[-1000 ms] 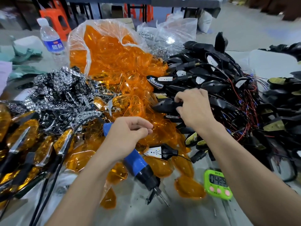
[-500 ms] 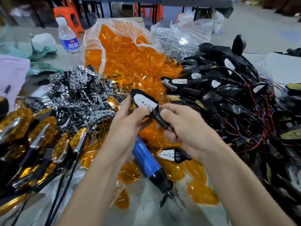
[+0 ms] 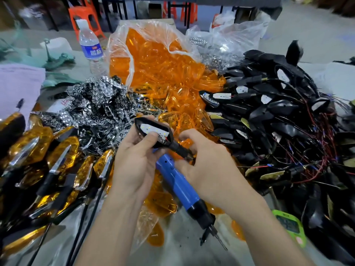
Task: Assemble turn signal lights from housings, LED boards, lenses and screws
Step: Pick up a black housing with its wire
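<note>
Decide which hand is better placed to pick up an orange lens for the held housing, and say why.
Probably the right hand. It only pinches the stem of the housing, and orange lenses lie just beyond it. The left hand has its grip on the body, thumb on the LED board.

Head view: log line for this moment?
step: housing with bare LED board held | left hand: holds housing body | right hand: pinches stem | screwdriver: lying under hands
</note>
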{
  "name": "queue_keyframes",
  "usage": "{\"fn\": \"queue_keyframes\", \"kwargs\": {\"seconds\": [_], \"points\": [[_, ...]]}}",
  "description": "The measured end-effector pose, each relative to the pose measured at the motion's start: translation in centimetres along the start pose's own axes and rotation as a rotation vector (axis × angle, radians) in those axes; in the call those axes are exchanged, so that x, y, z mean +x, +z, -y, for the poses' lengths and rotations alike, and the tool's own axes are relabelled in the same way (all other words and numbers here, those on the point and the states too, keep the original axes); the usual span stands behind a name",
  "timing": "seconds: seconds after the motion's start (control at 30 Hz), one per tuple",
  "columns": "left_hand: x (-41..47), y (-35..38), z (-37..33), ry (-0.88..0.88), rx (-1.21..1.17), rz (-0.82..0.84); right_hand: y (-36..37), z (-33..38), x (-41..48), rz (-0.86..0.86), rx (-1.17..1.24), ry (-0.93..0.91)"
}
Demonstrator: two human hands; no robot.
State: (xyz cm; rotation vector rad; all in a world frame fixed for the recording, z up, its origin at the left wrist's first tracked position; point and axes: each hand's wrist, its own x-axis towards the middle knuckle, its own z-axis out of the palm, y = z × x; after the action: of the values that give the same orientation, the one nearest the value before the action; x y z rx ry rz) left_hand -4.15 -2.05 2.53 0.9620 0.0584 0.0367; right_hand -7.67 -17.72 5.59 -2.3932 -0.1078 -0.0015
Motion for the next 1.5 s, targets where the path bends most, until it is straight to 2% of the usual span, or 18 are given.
{"fn": "queue_keyframes", "kwargs": {"seconds": [0.1,0.2,0.27,0.33,0.47,0.57,0.67,0.77,0.83,0.9,1.0,1.17,1.23,1.33,1.4,1.5], "points": [[0.2,0.0,-0.3,0.011,-0.019,-0.16,-0.1,-0.3,0.3,-0.048,-0.133,-0.004],[0.3,0.5,0.1,0.042,-0.121,-0.289,0.2,0.2,0.2,-0.115,-0.152,-0.087],[0.2,0.8,0.3,0.096,-0.208,-0.308,0.3,0.5,0.0,-0.203,-0.144,-0.197],[0.2,0.8,0.3,0.164,-0.243,-0.289,0.5,0.2,0.2,-0.215,-0.107,-0.246],[0.9,0.2,-0.2,0.228,-0.122,-0.343,-0.3,-4.1,1.8,-0.1,-0.115,0.056],[1.5,0.1,0.4,0.171,0.066,-0.408,-0.7,-7.7,2.0,-0.209,-0.134,0.15],[1.3,0.7,1.6,0.09,0.212,-0.337,-1.7,-9.6,2.7,-0.386,-0.196,0.128],[0.5,1.3,2.7,0.033,0.286,-0.195,-4.3,-11.1,3.7,-0.556,-0.065,0.134],[0.3,1.1,2.9,0.025,0.305,-0.164,-5.6,-11.4,3.8,-0.607,-0.026,0.084],[0.6,0.4,2.6,0.022,0.279,-0.183,-6.1,-10.6,3.4,-0.559,-0.032,-0.016],[1.4,-1.0,1.8,0.042,0.225,-0.259,-5.4,-8.7,2.4,-0.361,0.024,-0.071],[2.9,-3.4,0.0,0.106,0.238,-0.286,-2.0,-6.2,0.1,0.013,0.097,0.095],[3.2,-4.0,-0.8,0.122,0.185,-0.29,-1.1,-5.5,-0.8,0.219,0.063,0.117],[3.3,-4.5,-1.6,0.107,0.242,-0.279,-0.7,-4.0,-1.9,0.474,0.175,0.122],[3.0,-4.3,-1.6,0.062,0.327,-0.184,-0.5,-3.4,-2.0,0.419,0.203,0.078],[2.0,-3.0,-0.8,-0.014,0.421,-0.041,0.6,-2.8,-1.0,0.21,0.336,0.031]]}}
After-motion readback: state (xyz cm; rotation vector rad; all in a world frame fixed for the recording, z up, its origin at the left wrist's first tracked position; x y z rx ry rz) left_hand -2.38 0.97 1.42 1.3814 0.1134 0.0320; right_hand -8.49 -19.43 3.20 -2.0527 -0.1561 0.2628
